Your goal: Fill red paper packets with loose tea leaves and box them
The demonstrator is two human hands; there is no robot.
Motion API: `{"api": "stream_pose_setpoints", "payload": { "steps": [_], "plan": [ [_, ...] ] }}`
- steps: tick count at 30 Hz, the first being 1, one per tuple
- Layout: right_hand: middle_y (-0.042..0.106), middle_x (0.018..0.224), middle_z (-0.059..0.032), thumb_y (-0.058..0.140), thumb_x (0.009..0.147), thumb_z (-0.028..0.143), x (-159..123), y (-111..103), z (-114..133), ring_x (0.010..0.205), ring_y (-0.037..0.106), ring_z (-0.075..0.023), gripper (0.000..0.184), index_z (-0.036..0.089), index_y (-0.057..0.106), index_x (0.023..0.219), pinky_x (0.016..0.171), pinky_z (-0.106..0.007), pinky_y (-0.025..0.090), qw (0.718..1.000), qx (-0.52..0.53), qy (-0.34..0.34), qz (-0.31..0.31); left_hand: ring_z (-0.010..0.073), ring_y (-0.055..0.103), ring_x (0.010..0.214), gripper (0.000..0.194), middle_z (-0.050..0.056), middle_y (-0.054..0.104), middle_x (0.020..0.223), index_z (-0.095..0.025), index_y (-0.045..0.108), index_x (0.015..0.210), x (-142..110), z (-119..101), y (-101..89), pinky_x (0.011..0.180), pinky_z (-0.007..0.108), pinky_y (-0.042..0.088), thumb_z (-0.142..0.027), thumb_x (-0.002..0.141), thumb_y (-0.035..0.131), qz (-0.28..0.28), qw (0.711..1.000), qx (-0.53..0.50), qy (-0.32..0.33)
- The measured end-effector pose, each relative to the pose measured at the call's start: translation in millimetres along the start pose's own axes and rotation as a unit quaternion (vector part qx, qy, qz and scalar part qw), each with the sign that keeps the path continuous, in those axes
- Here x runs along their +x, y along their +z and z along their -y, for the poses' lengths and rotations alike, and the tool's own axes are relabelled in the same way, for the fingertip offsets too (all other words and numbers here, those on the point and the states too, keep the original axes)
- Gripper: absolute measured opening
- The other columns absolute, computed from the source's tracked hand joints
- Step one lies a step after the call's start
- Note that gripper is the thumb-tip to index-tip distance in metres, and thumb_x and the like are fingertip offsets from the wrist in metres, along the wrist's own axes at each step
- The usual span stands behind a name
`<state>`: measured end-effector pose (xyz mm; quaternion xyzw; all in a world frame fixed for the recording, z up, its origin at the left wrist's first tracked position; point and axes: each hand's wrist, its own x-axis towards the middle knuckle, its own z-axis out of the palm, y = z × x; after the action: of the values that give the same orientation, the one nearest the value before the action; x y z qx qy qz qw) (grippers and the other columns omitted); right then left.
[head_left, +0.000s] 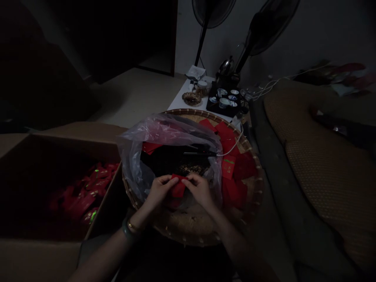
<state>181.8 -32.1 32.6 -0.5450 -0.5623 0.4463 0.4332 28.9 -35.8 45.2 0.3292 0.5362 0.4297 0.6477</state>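
Between them, my left hand [161, 189] and my right hand [199, 188] pinch the top edge of a small red packet [178, 189]. Just beyond my fingers a clear plastic bag [132, 164] lies wide open, with dark loose material [164, 161] inside that looks like tea leaves. Across the bag rests a slim black tool [202, 154] with a white cord. Red packets [228, 167] are spread to the right of the bag. All of this sits on a round woven bamboo tray [190, 231].
At left stands an open cardboard box [102, 196] holding many filled red packets [85, 197]. Behind the tray, a white table [176, 101] carries a glass ashtray [191, 98] and a black tea tray [212, 105] with cups. Two fans [258, 33] stand behind; a woven-covered seat [311, 156] is at right.
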Motion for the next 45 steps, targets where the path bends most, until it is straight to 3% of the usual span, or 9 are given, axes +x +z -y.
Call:
{"api": "stream_pose_setpoints", "payload": {
  "steps": [15,19,23,25,28,32,35,40,45],
  "plan": [
    [0.064,0.056,0.0001,0.069,0.063,0.035,18.8,-5.2,0.8,0.046,0.052,-0.0121,0.017,0.019,0.068,0.064,0.046,-0.024,0.041,0.998,0.040,0.051,0.017,0.0098,0.054,0.051,0.037,0.000,0.066,0.061,-0.013,0.071,0.079,7.4,-0.4,2.7,0.051,0.020,0.039,-0.041,0.056,0.078,0.066,0.996,-0.032,-0.048],
    [0.068,0.064,-0.0014,0.068,0.066,0.035,25.3,-6.7,-1.7,0.059,0.061,-0.0161,0.015,0.019,0.069,0.066,0.057,-0.027,0.047,0.999,0.003,0.018,0.035,0.0091,0.054,0.049,0.037,-0.001,0.065,0.059,-0.013,0.070,0.077,9.3,-1.7,5.9,0.053,0.021,0.041,-0.031,0.048,0.084,0.117,0.988,-0.022,-0.103],
    [0.070,0.081,-0.0043,0.061,0.076,0.035,50.4,-22.6,-1.3,0.075,0.064,-0.0195,0.018,0.020,0.070,0.081,0.068,-0.032,0.050,0.994,-0.085,-0.048,0.049,0.0102,0.056,0.050,0.034,0.001,0.067,0.059,-0.012,0.069,0.069,15.7,0.0,7.9,0.055,0.022,0.043,-0.031,0.046,0.085,0.103,0.986,-0.038,-0.128],
    [0.067,0.101,-0.0076,0.060,0.079,0.031,70.5,-35.5,-2.0,0.095,0.060,-0.0230,0.025,0.021,0.066,0.101,0.082,-0.037,0.047,0.973,-0.192,-0.125,0.011,0.0110,0.057,0.051,0.035,0.002,0.068,0.061,-0.012,0.069,0.071,19.0,0.1,8.4,0.057,0.023,0.044,-0.031,0.046,0.085,0.097,0.986,-0.044,-0.126],
    [0.055,0.123,-0.0139,0.067,0.074,0.025,100.6,-51.6,-6.9,0.117,0.045,-0.0296,0.053,0.018,0.052,0.124,0.097,-0.045,0.036,0.905,-0.379,-0.193,0.026,0.0117,0.058,0.051,0.034,0.003,0.069,0.062,-0.012,0.069,0.070,23.3,-1.7,8.4,0.057,0.024,0.045,-0.031,0.046,0.085,0.099,0.987,-0.044,-0.119],
    [0.054,0.120,-0.0200,0.071,0.070,0.020,125.7,-57.5,-18.3,0.112,0.047,-0.0320,0.067,0.013,0.042,0.131,0.093,-0.043,0.036,0.827,-0.526,-0.184,0.073,0.0120,0.059,0.051,0.034,0.003,0.069,0.061,-0.011,0.069,0.070,31.1,-5.8,8.2,0.055,0.024,0.045,-0.031,0.047,0.085,0.102,0.989,-0.027,-0.103],
    [0.056,0.117,-0.0190,0.072,0.069,0.021,133.5,-56.7,-26.0,0.107,0.051,-0.0310,0.062,0.015,0.048,0.125,0.089,-0.041,0.038,0.805,-0.557,-0.181,0.097,0.0120,0.059,0.051,0.035,0.003,0.069,0.061,-0.012,0.069,0.069,39.5,-8.1,9.0,0.055,0.024,0.046,-0.030,0.044,0.086,0.094,0.990,-0.026,-0.103],
    [0.056,0.117,-0.0186,0.074,0.067,0.024,139.6,-62.0,-30.4,0.107,0.053,-0.0302,0.059,0.014,0.052,0.121,0.089,-0.039,0.040,0.811,-0.548,-0.168,0.114,0.0131,0.060,0.052,0.038,0.004,0.069,0.062,-0.012,0.070,0.070,52.0,-8.8,10.6,0.057,0.026,0.048,-0.028,0.040,0.087,0.082,0.991,-0.018,-0.099],
    [0.060,0.113,-0.0152,0.071,0.071,0.025,142.1,-82.0,-15.9,0.107,0.055,-0.0253,0.050,0.012,0.056,0.117,0.087,-0.034,0.043,0.874,-0.438,-0.164,0.130,0.0140,0.062,0.054,0.038,0.004,0.070,0.064,-0.012,0.070,0.072,59.7,-4.3,8.2,0.058,0.026,0.049,-0.028,0.042,0.086,0.079,0.992,-0.011,-0.102]
  ]
}}
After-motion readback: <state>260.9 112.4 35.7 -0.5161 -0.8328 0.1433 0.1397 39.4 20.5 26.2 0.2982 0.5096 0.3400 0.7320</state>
